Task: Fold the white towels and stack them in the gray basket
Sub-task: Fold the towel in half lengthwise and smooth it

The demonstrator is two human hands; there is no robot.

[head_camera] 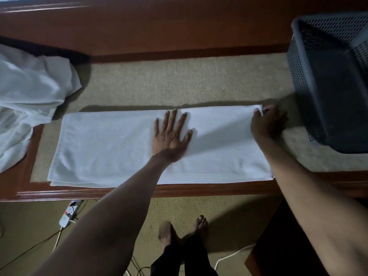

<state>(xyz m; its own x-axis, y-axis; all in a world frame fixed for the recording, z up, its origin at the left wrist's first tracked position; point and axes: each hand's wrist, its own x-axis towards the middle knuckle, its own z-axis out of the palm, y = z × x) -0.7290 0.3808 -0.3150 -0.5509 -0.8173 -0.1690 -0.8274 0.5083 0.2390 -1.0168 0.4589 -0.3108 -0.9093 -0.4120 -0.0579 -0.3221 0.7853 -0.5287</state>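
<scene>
A white towel [103,148], folded lengthwise into a long strip, lies flat across the padded table top. My left hand [171,134] presses flat on its middle with fingers spread. My right hand [266,122] pinches the towel's far right corner between thumb and fingers. The gray perforated basket [330,76] stands at the right end of the table, just right of my right hand; its inside looks dark. A heap of unfolded white towels [29,92] lies at the left end.
A wooden rail [179,24] runs along the back of the table [179,80]. Below the front edge are carpet, my bare feet [183,230], a white power strip [68,213] with cables, and a dark wooden piece [278,246] at lower right.
</scene>
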